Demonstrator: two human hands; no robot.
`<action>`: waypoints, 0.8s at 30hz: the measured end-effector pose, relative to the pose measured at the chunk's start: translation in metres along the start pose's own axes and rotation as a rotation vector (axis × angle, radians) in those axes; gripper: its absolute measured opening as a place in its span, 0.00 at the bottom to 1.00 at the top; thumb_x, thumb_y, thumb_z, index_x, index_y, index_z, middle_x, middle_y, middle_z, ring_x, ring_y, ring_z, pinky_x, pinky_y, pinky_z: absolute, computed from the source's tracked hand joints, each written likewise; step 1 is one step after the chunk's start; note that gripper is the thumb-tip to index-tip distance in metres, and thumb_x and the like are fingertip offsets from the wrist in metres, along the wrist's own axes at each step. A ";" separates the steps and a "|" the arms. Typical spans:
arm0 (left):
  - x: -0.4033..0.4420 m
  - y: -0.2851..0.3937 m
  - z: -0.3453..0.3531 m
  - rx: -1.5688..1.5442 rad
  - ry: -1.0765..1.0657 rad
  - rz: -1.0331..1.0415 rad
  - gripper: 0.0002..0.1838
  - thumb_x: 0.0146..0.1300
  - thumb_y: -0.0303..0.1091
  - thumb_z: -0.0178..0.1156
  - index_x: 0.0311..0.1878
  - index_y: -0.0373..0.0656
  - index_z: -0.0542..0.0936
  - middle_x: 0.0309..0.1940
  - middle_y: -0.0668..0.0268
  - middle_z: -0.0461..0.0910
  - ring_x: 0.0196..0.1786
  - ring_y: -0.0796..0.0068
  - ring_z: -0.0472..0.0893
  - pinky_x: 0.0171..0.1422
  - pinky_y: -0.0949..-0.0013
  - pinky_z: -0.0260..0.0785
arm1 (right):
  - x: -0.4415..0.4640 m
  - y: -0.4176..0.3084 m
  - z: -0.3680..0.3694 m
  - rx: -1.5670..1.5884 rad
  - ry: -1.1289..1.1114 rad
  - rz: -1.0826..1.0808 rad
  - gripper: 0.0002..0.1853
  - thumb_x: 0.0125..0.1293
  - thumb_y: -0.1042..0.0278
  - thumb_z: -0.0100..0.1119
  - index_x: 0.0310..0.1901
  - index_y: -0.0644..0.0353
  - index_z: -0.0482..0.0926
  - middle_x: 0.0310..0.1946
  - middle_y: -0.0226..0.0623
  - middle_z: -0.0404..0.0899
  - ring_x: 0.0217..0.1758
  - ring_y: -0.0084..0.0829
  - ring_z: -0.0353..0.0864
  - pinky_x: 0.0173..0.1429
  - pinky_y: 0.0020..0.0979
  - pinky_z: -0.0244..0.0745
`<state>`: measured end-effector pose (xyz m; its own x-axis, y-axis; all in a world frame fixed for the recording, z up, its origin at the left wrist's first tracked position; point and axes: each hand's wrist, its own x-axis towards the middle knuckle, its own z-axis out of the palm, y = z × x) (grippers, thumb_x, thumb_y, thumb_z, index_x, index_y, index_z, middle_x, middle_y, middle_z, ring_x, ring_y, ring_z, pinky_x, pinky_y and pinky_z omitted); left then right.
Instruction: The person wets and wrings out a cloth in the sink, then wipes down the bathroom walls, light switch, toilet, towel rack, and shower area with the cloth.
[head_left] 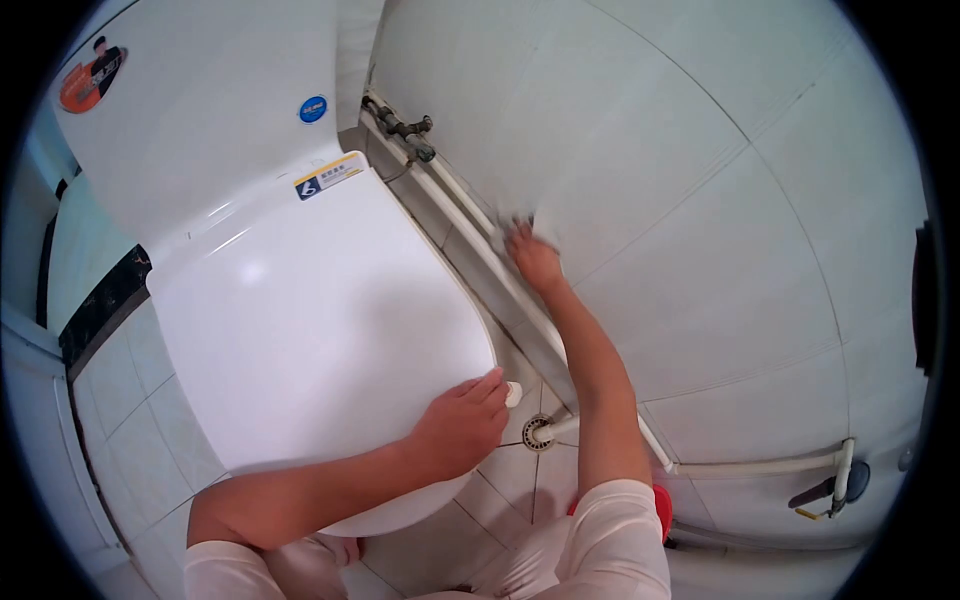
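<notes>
My left hand [460,425] lies over the right edge of the closed white toilet lid [330,320], its fingers pressed together. A small white piece [514,394] pokes out at its fingertips; what it is cannot be made out. Stretched forward, my right hand [535,258] is against the tiled wall beside the white pipes [490,262]. Its fingers are bent around something pale and blurred that I cannot make out.
Behind the lid stands the white tank [220,110] with stickers. A metal valve [405,130] sits on the wall pipes. A round floor drain [538,432] takes a white pipe. Part of a red container [662,512] shows by my right sleeve. Another valve [835,490] is at lower right.
</notes>
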<state>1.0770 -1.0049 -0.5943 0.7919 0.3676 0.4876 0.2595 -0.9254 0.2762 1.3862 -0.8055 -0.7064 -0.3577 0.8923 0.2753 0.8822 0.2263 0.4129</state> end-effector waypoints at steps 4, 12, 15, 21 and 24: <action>-0.001 0.001 -0.002 -0.045 -0.020 -0.004 0.12 0.51 0.28 0.58 0.39 0.33 0.79 0.49 0.55 0.77 0.63 0.57 0.73 0.64 0.62 0.70 | -0.019 0.031 -0.058 0.047 0.047 -0.141 0.10 0.61 0.68 0.53 0.43 0.60 0.79 0.58 0.36 0.74 0.63 0.43 0.71 0.65 0.43 0.70; -0.001 0.000 0.001 -0.023 -0.046 -0.011 0.13 0.51 0.30 0.59 0.39 0.35 0.79 0.51 0.55 0.76 0.63 0.56 0.72 0.66 0.61 0.67 | 0.181 0.154 -0.296 -0.486 0.949 0.266 0.28 0.54 0.74 0.59 0.59 0.43 0.75 0.66 0.26 0.69 0.66 0.37 0.68 0.70 0.52 0.56; 0.000 -0.001 -0.001 -0.060 -0.053 -0.016 0.13 0.51 0.31 0.59 0.39 0.35 0.79 0.50 0.56 0.77 0.62 0.57 0.72 0.66 0.62 0.67 | 0.226 0.142 -0.257 -0.451 0.876 0.217 0.24 0.67 0.60 0.52 0.64 0.58 0.71 0.66 0.45 0.67 0.70 0.47 0.63 0.74 0.44 0.53; -0.001 -0.002 -0.002 -0.105 0.003 -0.044 0.10 0.51 0.31 0.59 0.35 0.36 0.79 0.50 0.58 0.77 0.61 0.60 0.73 0.61 0.64 0.71 | 0.182 0.037 -0.072 -0.289 0.226 0.037 0.23 0.64 0.71 0.51 0.62 0.58 0.69 0.69 0.52 0.60 0.72 0.59 0.57 0.61 0.43 0.75; 0.000 -0.005 0.000 -0.114 0.054 -0.040 0.08 0.50 0.29 0.59 0.33 0.37 0.79 0.49 0.59 0.77 0.60 0.61 0.75 0.59 0.65 0.73 | 0.069 -0.009 0.027 0.115 0.091 0.051 0.18 0.67 0.71 0.47 0.57 0.66 0.71 0.68 0.47 0.63 0.73 0.49 0.58 0.67 0.38 0.70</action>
<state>1.0755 -1.0002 -0.5964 0.7504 0.4116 0.5172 0.2236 -0.8944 0.3873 1.3613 -0.7356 -0.7144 -0.3328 0.8659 0.3735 0.9274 0.2289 0.2958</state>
